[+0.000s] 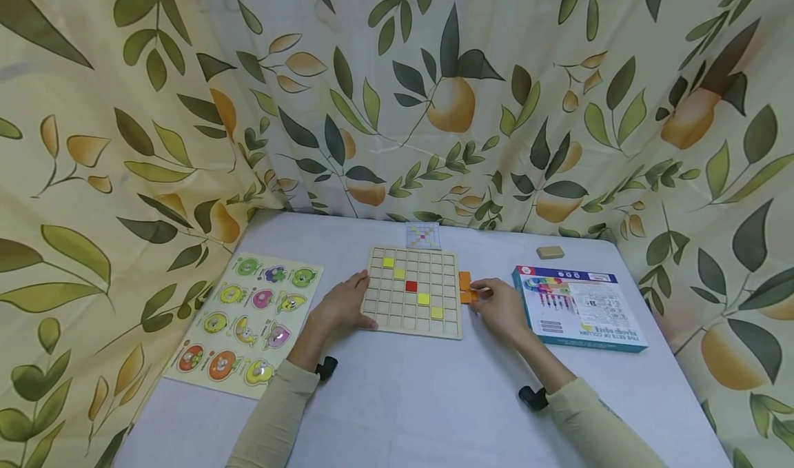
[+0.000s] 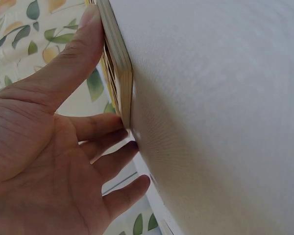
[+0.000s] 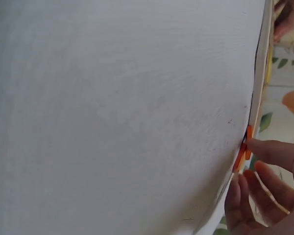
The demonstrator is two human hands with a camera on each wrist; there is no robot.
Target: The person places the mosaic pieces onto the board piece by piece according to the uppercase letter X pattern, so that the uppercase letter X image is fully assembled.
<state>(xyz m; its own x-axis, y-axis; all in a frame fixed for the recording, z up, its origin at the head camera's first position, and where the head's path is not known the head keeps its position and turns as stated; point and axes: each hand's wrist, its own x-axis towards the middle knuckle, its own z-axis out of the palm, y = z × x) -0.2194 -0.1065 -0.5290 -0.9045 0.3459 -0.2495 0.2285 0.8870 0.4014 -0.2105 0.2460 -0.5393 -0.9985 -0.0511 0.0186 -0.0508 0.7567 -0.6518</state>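
Note:
A wooden grid board [image 1: 387, 320] lies mid-table, with several yellow tiles [image 1: 424, 299] and one red tile [image 1: 411, 287] along a diagonal of its squares. My left hand [image 1: 340, 306] rests along the board's left edge, thumb by the near corner and fingers spread farther up; in the left wrist view its thumb and index fingertip touch the board's side [image 2: 118, 61]. Beside the board's right edge sit several orange tiles [image 1: 464, 277]. There my right hand [image 1: 501, 311] pinches an orange tile [image 3: 249, 141] between thumb and fingers, and another orange tile [image 3: 239, 159] shows under them.
A small pattern card [image 1: 423, 236] lies behind the board. On the left is a fruit puzzle board [image 1: 248, 309]. To the right lies a flat printed box [image 1: 579, 309], with a small wooden block [image 1: 550, 252] behind it. Patterned curtains [image 1: 434, 144] enclose the table.

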